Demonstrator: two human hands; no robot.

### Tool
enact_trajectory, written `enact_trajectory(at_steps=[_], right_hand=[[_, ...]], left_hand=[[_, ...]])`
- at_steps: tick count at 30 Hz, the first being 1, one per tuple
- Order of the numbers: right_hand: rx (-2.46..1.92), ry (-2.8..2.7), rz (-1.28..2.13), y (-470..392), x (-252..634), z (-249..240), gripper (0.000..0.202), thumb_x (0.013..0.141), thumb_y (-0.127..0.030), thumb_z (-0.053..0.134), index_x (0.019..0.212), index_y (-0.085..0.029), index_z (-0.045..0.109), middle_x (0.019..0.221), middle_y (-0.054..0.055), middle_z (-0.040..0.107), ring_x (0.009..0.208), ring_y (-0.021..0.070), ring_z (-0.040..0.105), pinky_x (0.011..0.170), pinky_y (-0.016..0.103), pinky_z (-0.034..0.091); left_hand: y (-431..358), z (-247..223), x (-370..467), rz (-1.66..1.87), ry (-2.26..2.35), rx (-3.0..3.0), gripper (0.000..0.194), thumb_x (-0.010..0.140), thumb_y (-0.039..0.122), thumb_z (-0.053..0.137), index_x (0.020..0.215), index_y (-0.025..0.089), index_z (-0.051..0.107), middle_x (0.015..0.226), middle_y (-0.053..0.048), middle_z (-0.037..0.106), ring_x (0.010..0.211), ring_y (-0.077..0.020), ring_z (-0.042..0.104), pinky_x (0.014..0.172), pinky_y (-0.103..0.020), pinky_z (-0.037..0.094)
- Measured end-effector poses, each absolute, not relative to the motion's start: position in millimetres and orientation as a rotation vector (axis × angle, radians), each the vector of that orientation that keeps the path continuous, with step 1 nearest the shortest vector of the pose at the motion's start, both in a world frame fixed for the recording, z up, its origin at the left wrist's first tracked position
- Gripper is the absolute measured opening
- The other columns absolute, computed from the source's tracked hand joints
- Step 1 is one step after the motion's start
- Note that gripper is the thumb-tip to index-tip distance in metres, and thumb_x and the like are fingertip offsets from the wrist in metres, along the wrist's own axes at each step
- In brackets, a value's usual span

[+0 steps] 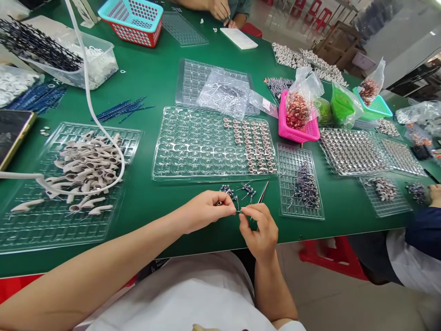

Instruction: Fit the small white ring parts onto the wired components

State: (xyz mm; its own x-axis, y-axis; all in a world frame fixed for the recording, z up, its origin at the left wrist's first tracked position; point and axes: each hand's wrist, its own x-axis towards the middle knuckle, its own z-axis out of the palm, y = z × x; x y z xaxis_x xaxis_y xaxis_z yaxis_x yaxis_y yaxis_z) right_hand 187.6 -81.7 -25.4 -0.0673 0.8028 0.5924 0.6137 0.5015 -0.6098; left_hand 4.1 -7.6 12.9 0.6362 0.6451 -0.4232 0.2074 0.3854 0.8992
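Observation:
Over the table's near edge, my left hand (210, 210) and my right hand (260, 227) meet fingertip to fingertip. Both pinch a thin dark part (238, 211) between them. A small round piece shows within the curled fingers of my left hand. Just beyond the fingers lie small dark components with wire legs (246, 189), and metal tweezers (263, 191) lie beside my right hand. Behind them, a clear blister tray (196, 147) holds rows of small beige parts (257, 146) in its right section. To the right, another clear tray (284, 193) carries a pile of dark wired components (306, 186).
At left, beige curved shells (87, 161) are heaped on clear trays under a white cable (86, 73). A pink basket (298, 133) stands at right, and a red-and-blue basket (134, 30) stands behind. Other people's hands (220, 8) show across the table and at the far right.

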Motion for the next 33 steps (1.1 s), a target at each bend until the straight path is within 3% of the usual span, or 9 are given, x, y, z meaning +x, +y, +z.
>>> enact_trajectory(at_steps=[8, 15, 23, 33], right_hand=[[-1.314, -1.620, 0.447, -90, 177, -24, 0.015, 0.086, -0.009, 0.060, 0.094, -0.022, 0.060, 0.082, 0.001, 0.064, 0.073, 0.0133, 0.059, 0.064, 0.028, 0.050], [-1.424, -1.478, 0.619, -93, 180, -25, 0.006, 0.089, -0.017, 0.058, 0.087, -0.021, 0.062, 0.079, 0.000, 0.063, 0.067, 0.0113, 0.057, 0.060, 0.024, 0.046], [-1.478, -1.276, 0.824, -95, 183, -28, 0.010, 0.088, -0.027, 0.060, 0.083, -0.020, 0.065, 0.072, -0.001, 0.061, 0.060, 0.0104, 0.053, 0.052, 0.022, 0.043], [-1.465, -1.157, 0.859, -94, 183, -28, 0.014, 0.086, -0.030, 0.061, 0.079, -0.018, 0.065, 0.068, -0.001, 0.058, 0.057, 0.0095, 0.050, 0.049, 0.021, 0.041]], left_hand=[[-7, 16, 4, 0.329, 0.783, 0.906, 0.025, 0.075, 0.035, 0.069, 0.070, 0.015, 0.055, 0.059, 0.008, 0.036, 0.053, -0.0072, 0.025, 0.050, -0.022, 0.019], [-8, 18, 4, 0.364, 0.884, 1.182, 0.022, 0.081, 0.037, 0.062, 0.072, 0.017, 0.057, 0.062, 0.006, 0.043, 0.057, -0.0095, 0.034, 0.053, -0.023, 0.028], [-18, 19, 1, 0.648, 0.899, 1.888, 0.013, 0.086, 0.022, 0.051, 0.077, 0.018, 0.059, 0.073, 0.000, 0.050, 0.067, -0.0127, 0.047, 0.062, -0.024, 0.037], [-18, 20, 1, 0.671, 0.897, 2.011, 0.013, 0.086, 0.018, 0.050, 0.076, 0.018, 0.059, 0.073, 0.001, 0.049, 0.066, -0.0117, 0.047, 0.061, -0.023, 0.037]])
